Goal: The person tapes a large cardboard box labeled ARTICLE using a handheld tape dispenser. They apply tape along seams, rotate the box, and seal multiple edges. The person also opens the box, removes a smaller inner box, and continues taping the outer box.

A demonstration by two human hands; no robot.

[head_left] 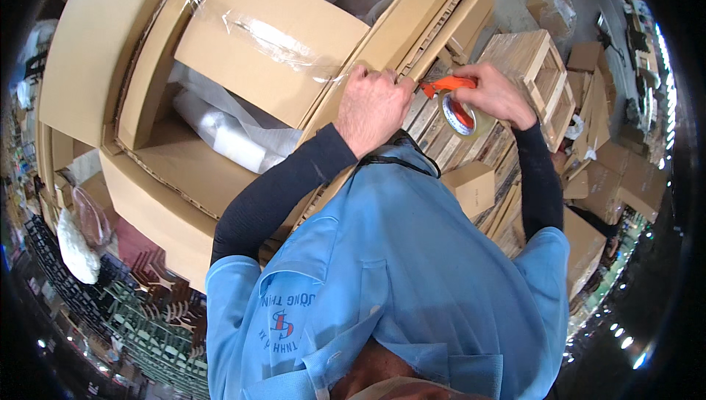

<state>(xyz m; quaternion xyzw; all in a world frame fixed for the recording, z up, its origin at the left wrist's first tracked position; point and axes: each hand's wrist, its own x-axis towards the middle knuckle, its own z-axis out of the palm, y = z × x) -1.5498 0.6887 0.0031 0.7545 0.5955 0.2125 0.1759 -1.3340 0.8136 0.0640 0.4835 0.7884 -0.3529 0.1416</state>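
Note:
A large open cardboard box (158,201) stands before me at the left, with thick corrugated layers along its rims. My left hand (373,108) is closed at the box's near right edge, fingers curled over the cardboard. Across the opening lies a cardboard panel (265,40) with shiny clear tape stuck over it. White foam wrap (228,131) shows inside, beneath the panel; what it covers is hidden. Just right of the box edge, my right hand (494,96) grips an orange tape dispenser (448,85) carrying a roll of clear tape (461,115). The dispenser's front end sits close to my left fingers.
Beneath the dispenser is a slatted wooden pallet (434,131) bearing a small carton (471,187). A wooden crate (526,58) stands beyond my right hand. More cartons (618,179) are piled at the right. Green and brown stacked furniture (158,319) fills the lower left.

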